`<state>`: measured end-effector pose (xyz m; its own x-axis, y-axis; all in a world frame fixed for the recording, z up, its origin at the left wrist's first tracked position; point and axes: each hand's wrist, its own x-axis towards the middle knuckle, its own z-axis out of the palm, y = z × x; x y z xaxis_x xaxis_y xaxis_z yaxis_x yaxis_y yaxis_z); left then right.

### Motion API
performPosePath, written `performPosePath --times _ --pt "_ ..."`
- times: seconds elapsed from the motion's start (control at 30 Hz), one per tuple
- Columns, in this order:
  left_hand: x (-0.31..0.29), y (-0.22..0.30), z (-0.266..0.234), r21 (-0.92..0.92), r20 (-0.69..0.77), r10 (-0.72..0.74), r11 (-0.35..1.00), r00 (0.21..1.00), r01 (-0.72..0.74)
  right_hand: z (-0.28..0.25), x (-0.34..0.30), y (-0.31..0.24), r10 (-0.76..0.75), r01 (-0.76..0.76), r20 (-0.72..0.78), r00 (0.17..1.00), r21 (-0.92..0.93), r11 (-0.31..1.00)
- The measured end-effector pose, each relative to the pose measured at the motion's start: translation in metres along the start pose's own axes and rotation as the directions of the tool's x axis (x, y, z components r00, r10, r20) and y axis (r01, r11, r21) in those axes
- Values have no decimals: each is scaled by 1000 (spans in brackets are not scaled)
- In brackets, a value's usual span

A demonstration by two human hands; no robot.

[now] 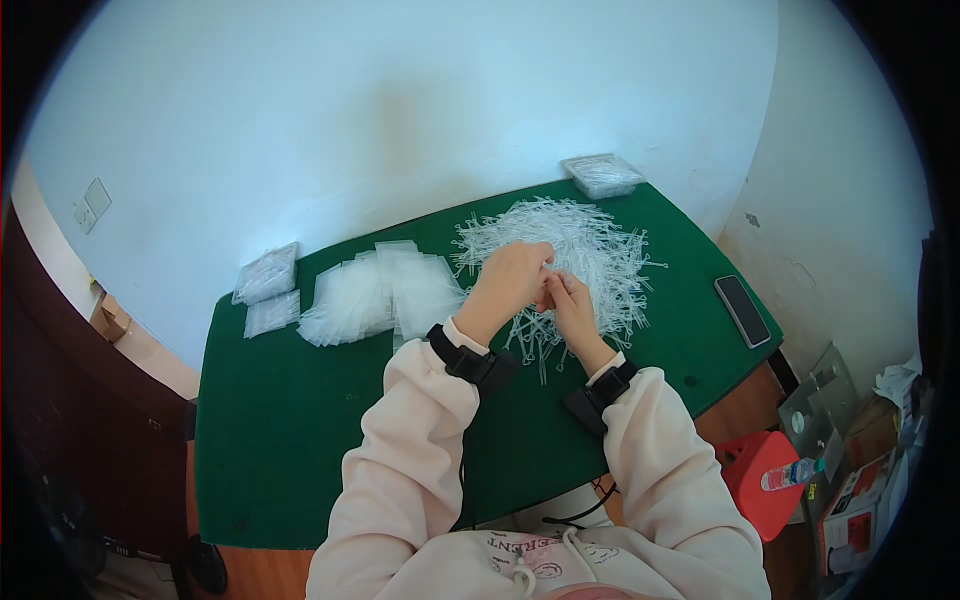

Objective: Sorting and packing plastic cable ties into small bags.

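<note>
My left hand [512, 283] and my right hand [573, 308] meet over the near part of a wide heap of thin, clear plastic sticks with small looped ends [610, 260]. Both hands have their fingers curled and pinched close together. Whatever lies between the fingertips is too small and too covered to name. To the left of my left hand, flat clear plastic bags [350, 300] are fanned out in overlapping layers on the green table [290, 430].
Filled clear packs [268, 275] are stacked at the table's left edge; another clear pack [604, 176] stands at the back by the wall. A phone [742, 311] lies near the right edge. Beyond it are a red stool [750, 480] and a plastic bottle [790, 475].
</note>
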<state>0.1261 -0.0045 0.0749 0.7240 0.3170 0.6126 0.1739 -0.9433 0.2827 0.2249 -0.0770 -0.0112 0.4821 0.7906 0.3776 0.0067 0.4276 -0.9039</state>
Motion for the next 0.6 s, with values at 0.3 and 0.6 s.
performPosePath --times 0.3,0.6 --pt "2 -2 -2 -8 15 -41 999 999 41 -4 0 -7 92 -90 29 995 -68 994" --pt "8 14 -3 130 -136 351 933 926 -335 -22 8 -8 451 -395 78 889 628 670"
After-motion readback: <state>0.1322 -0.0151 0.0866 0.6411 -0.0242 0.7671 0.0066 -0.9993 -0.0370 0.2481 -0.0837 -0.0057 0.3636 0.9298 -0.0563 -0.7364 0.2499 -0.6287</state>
